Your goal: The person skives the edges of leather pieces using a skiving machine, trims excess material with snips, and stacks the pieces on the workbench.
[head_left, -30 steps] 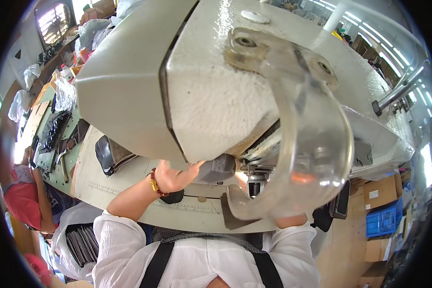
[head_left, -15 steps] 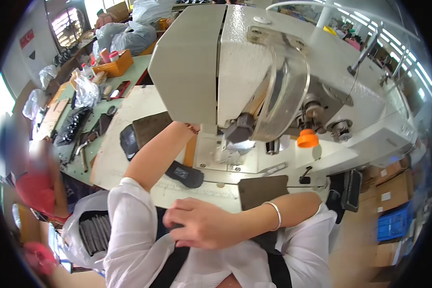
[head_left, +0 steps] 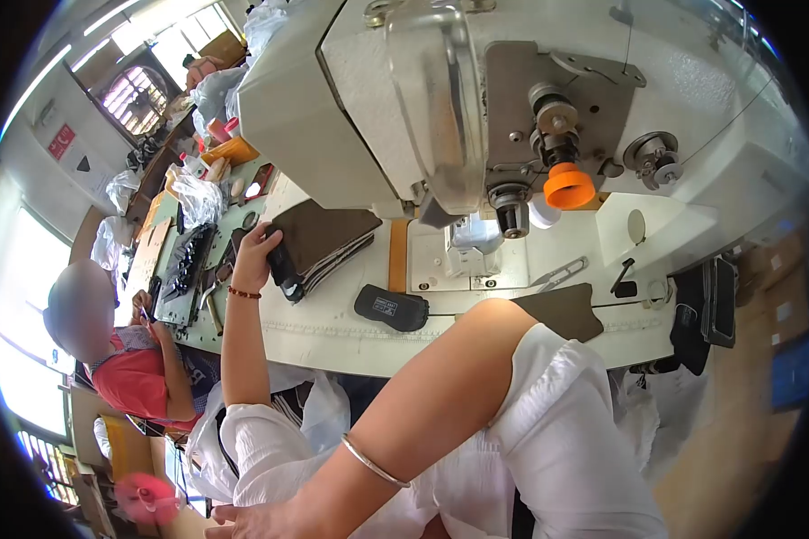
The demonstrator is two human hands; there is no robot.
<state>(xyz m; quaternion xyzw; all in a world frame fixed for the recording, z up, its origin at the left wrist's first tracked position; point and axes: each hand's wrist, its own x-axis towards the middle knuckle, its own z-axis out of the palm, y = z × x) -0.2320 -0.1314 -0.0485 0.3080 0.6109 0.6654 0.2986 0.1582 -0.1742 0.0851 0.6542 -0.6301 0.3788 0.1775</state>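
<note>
My left hand (head_left: 253,259) is closed on the left edge of a stack of brown and black flat pieces (head_left: 324,235), with pale layers along its edge. To the right of the stack lies a small dark padded piece with a printed label (head_left: 391,307), touched by neither hand. My right hand (head_left: 265,521) is low at the bottom edge of the view, across my body. Its fingers are partly cut off, and whether they hold anything is hidden. Another brown flat piece (head_left: 562,311) rests on the sewing machine table, partly behind my right forearm.
A large sewing machine (head_left: 333,117) with an orange knob (head_left: 569,185) overhangs the pale table (head_left: 333,346). A co-worker in red (head_left: 139,382) sits at the green bench on the left, near tools and plastic bags. Dark pouches (head_left: 706,305) hang at the right.
My left hand has come back from beside the machine head to the stack at the left. My right hand has dropped from before my chest to the bottom edge. The view has shifted.
</note>
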